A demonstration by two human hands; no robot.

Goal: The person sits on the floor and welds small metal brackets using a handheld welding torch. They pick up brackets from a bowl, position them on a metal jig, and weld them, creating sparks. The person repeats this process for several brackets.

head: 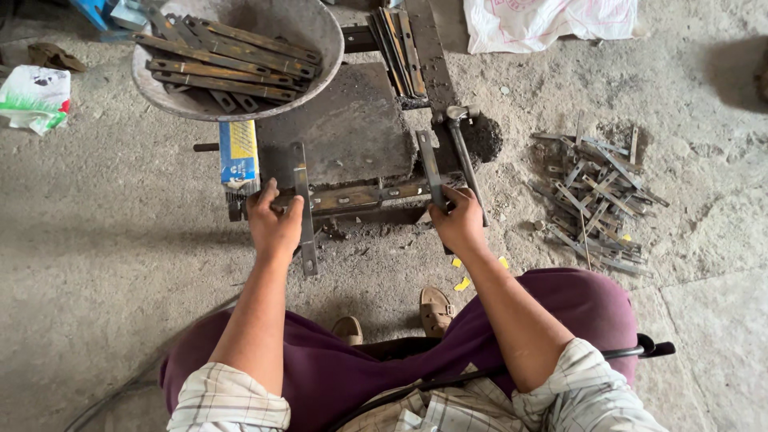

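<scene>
both fingers (282, 200) wrap flat metal strips (302, 210) on the anvil

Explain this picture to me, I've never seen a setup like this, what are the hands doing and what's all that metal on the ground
There is no machine here: a seated person works with bare hands, filmed by a camera on their head looking straight down. In front of them on the concrete floor sits a low steel work block. The left hand grips a flat metal strip lying across the block's front edge. The right hand holds a hammer by its handle, together with another strip. A round metal basin at the top holds long rusty strips. A heap of short metal pieces lies to the right.
</scene>
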